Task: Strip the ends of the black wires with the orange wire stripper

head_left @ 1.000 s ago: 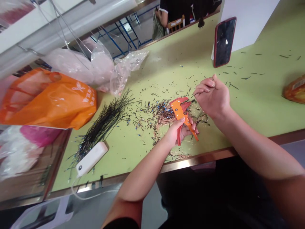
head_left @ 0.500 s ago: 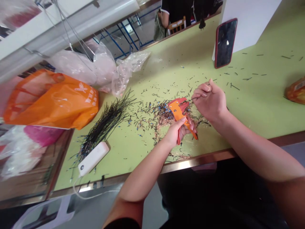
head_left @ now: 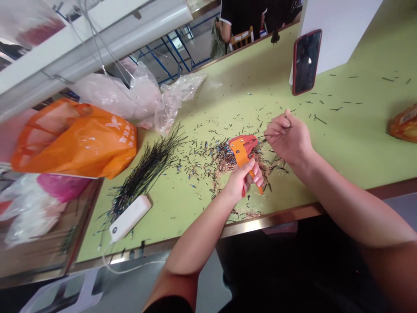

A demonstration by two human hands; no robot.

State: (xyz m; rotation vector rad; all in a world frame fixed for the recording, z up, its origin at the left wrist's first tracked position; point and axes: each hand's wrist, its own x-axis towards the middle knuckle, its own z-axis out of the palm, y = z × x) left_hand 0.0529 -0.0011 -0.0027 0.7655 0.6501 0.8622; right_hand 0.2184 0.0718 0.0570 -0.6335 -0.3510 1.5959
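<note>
My left hand is wrapped round the handles of an orange and red wire stripper, squeezing them together over a heap of stripped wire scraps. My right hand is closed in a pinch on a thin black wire whose end reaches the stripper's jaws. A bundle of black wires lies to the left on the green table.
An orange plastic bag and clear plastic bags sit at the left. A white power bank lies near the front edge. A red-cased phone leans against a white board. An orange packet is at the right. Another person stands at the far end.
My right hand brought the wire down to the stripper's jaws, then drew slightly back to the right. My left hand has squeezed the handles closer together.
</note>
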